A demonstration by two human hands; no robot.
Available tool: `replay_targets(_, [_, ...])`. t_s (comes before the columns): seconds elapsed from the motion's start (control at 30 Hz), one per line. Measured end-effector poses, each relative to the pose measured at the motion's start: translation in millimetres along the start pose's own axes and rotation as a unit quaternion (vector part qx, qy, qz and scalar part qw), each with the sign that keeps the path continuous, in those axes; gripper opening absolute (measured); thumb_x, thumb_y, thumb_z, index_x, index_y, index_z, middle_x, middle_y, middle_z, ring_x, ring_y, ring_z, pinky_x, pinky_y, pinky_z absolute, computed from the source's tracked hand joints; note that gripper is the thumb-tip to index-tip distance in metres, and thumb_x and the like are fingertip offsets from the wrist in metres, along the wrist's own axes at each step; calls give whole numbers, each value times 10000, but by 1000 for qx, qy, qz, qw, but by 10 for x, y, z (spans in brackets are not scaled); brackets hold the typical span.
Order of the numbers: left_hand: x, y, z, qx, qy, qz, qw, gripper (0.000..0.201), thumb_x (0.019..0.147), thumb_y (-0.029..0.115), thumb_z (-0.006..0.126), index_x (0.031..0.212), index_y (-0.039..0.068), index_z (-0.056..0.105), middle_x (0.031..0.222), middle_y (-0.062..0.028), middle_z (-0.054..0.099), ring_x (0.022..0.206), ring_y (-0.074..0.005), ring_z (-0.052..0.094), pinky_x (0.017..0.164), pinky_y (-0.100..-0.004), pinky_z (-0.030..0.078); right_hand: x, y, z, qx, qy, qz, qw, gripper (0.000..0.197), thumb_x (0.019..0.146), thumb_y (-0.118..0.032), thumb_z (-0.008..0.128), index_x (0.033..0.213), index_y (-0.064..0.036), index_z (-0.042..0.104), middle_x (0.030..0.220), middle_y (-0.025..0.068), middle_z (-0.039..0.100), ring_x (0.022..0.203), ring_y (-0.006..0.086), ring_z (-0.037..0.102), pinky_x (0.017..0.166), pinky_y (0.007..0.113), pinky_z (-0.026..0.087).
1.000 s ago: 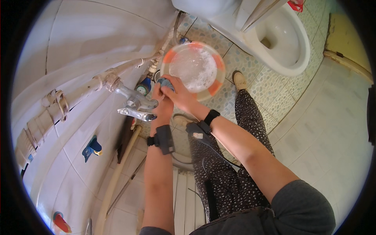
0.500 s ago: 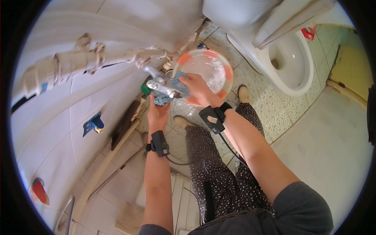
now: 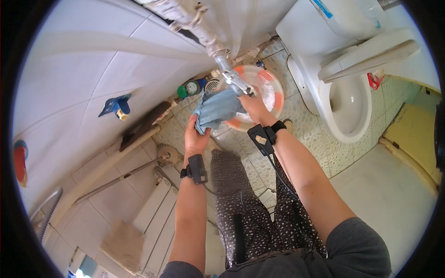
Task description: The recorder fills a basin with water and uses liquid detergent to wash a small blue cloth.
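A wet light-blue cloth (image 3: 219, 109) is spread between my two hands, below and beside the metal tap (image 3: 235, 79). My left hand (image 3: 196, 137) grips the cloth's near left edge, with the thumb up against it. At the other end, my right hand (image 3: 254, 105) is closed on the cloth close to the tap's spout, which partly covers its fingers. Beneath the tap and my right hand stands a white and orange basin (image 3: 278, 98) with foamy water. Whether water runs from the tap is hard to make out.
A white toilet (image 3: 351, 113) with a raised seat stands right of the basin. Wall pipes (image 3: 197, 25) lead to the tap. A water meter (image 3: 191, 88) and floor drain (image 3: 212, 85) lie left of the basin. A long-handled brush (image 3: 169, 155) leans at lower left.
The bunched cloth is now opened out between my hands. My left hand is slightly lower and my right hand has moved right, near the spout. The whole view has turned.
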State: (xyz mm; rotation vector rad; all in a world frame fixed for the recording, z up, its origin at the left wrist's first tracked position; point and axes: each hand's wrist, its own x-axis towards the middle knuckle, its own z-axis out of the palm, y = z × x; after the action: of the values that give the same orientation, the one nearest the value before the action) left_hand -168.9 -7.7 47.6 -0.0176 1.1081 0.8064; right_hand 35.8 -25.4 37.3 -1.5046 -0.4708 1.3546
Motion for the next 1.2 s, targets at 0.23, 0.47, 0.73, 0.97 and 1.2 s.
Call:
replay_targets(0.23, [-58,-44,-193,-61,29,-23,997,420,916,354,370,1184,40,452,1154,-99,522,1061,-257,496,920,-410,383,49,-101,-27,322,-36,160,932,210,852,-171,469,968,-18,554,854,45,569,734,140,554,642,285,463])
replay_targets(0.47, [93,-141,-423,-42,1,-20,999,409,921,334,369,1186,31,440,1136,-112,532,1049,-282,501,939,-421,370,139,-64,-61,374,-160,204,891,259,839,-279,532,986,-66,550,908,19,564,806,131,550,688,263,458])
replay_targets(0.73, [-11,-341,55,227,-41,-29,973,535,899,400,378,1324,88,285,1382,-81,222,1235,-274,263,1028,-465,181,-60,-629,-68,-140,-244,193,940,367,919,-358,372,1118,-79,502,1136,53,513,1011,182,501,864,319,410])
replay_targets(0.97, [283,-482,666,-101,-140,-85,981,580,865,504,374,1228,52,389,1209,-108,454,1127,-263,412,974,-399,289,-114,-279,-131,-496,-286,-244,783,361,784,-239,523,1072,-22,521,1160,166,497,1075,333,436,887,390,374])
replay_targets(1.2, [618,-661,444,-183,-122,-67,973,447,785,153,446,1198,-10,395,1132,-143,503,1057,-313,458,921,-410,359,-256,-310,-391,-270,-251,-148,918,281,796,-187,506,1004,-9,564,1074,129,553,914,268,518,837,354,399])
